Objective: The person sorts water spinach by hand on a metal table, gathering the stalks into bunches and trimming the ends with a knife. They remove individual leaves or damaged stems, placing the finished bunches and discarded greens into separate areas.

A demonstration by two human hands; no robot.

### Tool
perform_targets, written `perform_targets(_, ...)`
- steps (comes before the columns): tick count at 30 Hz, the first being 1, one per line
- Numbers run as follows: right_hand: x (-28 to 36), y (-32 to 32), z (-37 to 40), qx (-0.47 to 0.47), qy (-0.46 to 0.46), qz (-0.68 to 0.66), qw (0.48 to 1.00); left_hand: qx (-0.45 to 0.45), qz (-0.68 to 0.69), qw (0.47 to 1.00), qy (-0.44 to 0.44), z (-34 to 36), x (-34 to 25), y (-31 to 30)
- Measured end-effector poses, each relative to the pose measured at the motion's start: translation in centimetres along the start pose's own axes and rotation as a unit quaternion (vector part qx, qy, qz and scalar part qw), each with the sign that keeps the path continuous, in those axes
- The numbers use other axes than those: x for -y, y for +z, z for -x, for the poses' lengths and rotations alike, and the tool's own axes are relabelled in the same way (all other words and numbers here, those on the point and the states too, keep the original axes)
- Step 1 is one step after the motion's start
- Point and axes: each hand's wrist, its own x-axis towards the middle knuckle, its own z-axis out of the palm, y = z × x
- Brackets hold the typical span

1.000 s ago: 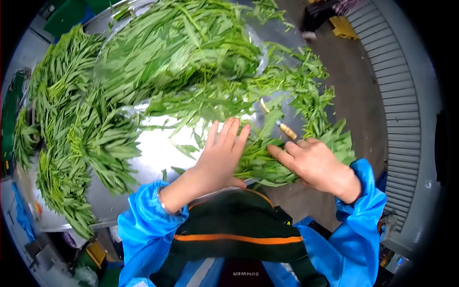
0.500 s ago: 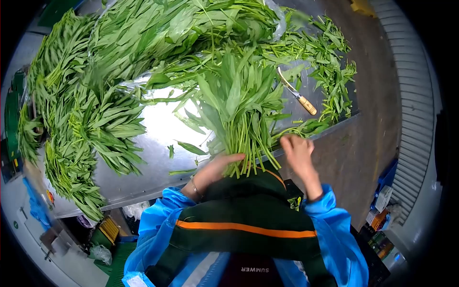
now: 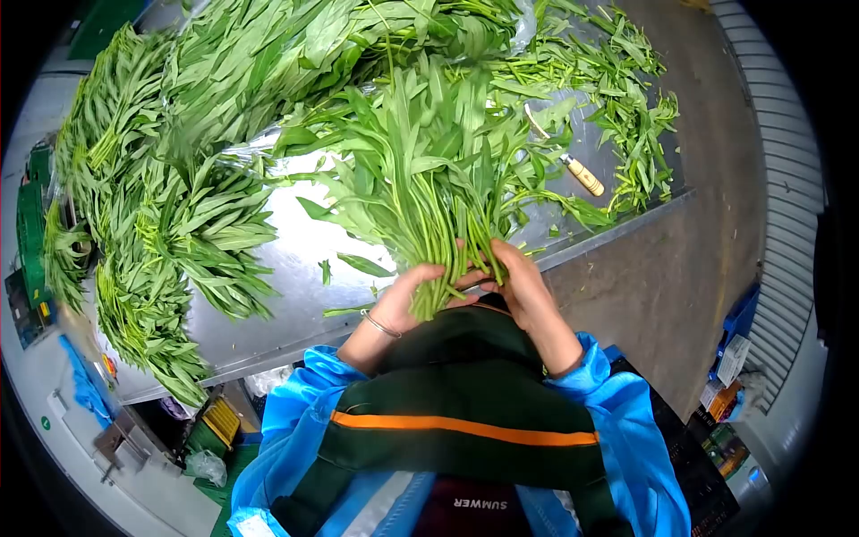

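Observation:
A bunch of water spinach [image 3: 425, 201] stands over the table's front edge, its long stems toward me and its leaves pointing away. My left hand [image 3: 402, 302] is closed around the lower stems from the left, a thin bracelet on its wrist. From the right, my right hand [image 3: 528, 294] wraps its fingers about the stems on that side. Stems hide part of the fingers of both hands. To the right of the bunch lies a small sickle [image 3: 585, 176] with a wooden handle and a curved blade, partly covered by leaves.
A large heap of loose greens [image 3: 295, 72] covers the back of the metal table [image 3: 295, 295]. Several finished-looking bunches [image 3: 201, 233] lie at the left. Scattered trimmings [image 3: 640, 125] line the right edge. A yellow crate [image 3: 220, 421] stands below the table, at the left.
My right hand has come from beside the bunch onto its stems. The stems have spread wider between both hands. The view has shifted slightly.

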Motion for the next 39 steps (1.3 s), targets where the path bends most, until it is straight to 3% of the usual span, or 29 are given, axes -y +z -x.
perform_targets(4, -0.3, -0.3, -2.3, 0.105, 0.024, -0.043, 0.993, -0.048, -0.029, 0.998, -0.003, -0.4, 0.5, -0.9)
perform_targets(6, -0.9, 0.1, -3.2, 0.039, 0.000, -0.011, 0.999, -0.068, -0.049, 0.996, -0.008, -0.7, 0.1, -0.5)
perform_targets(8, -1.2, 0.4, -2.9, -0.013, -0.076, 0.080, 0.994, -0.063, -0.219, 0.973, 0.024, 0.1, -0.1, -0.6)
perform_targets(9, -1.0, 0.3, -2.5, 0.015, -0.127, 0.129, 0.983, -0.063, -0.297, 0.952, 0.040, 0.4, -0.1, -0.7)
perform_targets(10, -0.9, 0.0, -2.0, 0.042, -0.173, 0.174, 0.968, -0.056, -0.284, 0.955, 0.060, 0.8, 0.0, -0.7)
perform_targets(12, 0.2, -0.4, -1.1, 0.089, -0.244, 0.297, 0.919, -0.067, -0.133, 0.988, 0.033, 0.8, 0.5, -1.2)
perform_targets(14, 1.5, 1.1, 0.4, 0.030, -0.262, 0.528, 0.808, -0.105, -0.038, 0.993, 0.032, 0.3, 0.7, -0.4)
perform_targets(15, 2.3, 2.0, 1.0, -0.002, -0.265, 0.630, 0.730, -0.104, -0.108, 0.987, 0.059, 0.1, 0.6, 0.4)
perform_targets(16, 3.0, 2.9, 1.6, 0.004, -0.222, 0.632, 0.742, -0.103, -0.176, 0.975, 0.084, -0.1, 0.4, 1.1)
perform_targets(17, 2.5, 2.7, 1.2, -0.007, -0.281, 0.612, 0.739, -0.103, -0.240, 0.959, 0.108, -0.3, 0.4, 1.4)
perform_targets(19, 0.9, 2.2, -0.6, -0.025, -0.396, 0.562, 0.726, -0.088, -0.156, 0.980, 0.081, -0.2, 0.2, 1.2)
perform_targets(20, 0.8, 2.0, -1.1, 0.036, -0.313, 0.496, 0.809, -0.089, -0.116, 0.987, 0.069, -0.1, 0.1, 1.3)
perform_targets(23, -0.2, 3.2, 0.3, 0.037, -0.332, 0.658, 0.675, -0.089, -0.057, 0.992, 0.068, 0.0, -0.2, 1.4)
perform_targets(25, -0.2, 4.1, 2.5, 0.030, -0.388, 0.649, 0.654, -0.091, -0.031, 0.993, 0.071, 0.1, 0.2, 1.1)
perform_targets(27, 0.2, 3.3, 3.2, 0.030, -0.422, 0.505, 0.752, -0.042, 0.005, 0.998, 0.051, -0.1, -0.3, -0.1)
perform_targets(29, 0.2, 0.8, 1.6, -0.085, -0.380, 0.331, 0.859, 0.002, 0.047, 0.998, 0.032, 0.3, -0.5, -0.9)
perform_targets(31, 0.1, -0.2, -2.3, -0.175, -0.262, 0.197, 0.928, -0.044, 0.032, 0.997, 0.046, 0.4, -0.4, 0.0)
perform_targets(33, 0.5, 0.0, -4.5, -0.079, -0.083, 0.197, 0.974, -0.048, 0.048, 0.997, 0.044, 0.2, -0.5, 0.7)
perform_targets(35, 0.7, 0.6, -4.3, -0.010, -0.080, 0.119, 0.990, 0.072, 0.030, 0.996, 0.045, 1.7, -1.1, 1.9)
perform_targets(36, 1.1, 0.9, -3.0, -0.039, -0.201, 0.064, 0.977, 0.131, 0.023, 0.990, 0.046, 2.7, -1.7, 2.5)
perform_targets(38, 3.3, -1.5, -0.8, -0.204, -0.408, 0.176, 0.872, 0.245, 0.028, 0.962, 0.116, 4.0, -1.9, 3.1)
perform_targets(39, 4.6, -1.9, -0.3, -0.195, -0.404, 0.024, 0.893, 0.282, 0.063, 0.945, 0.154, 4.1, -1.8, 3.1)
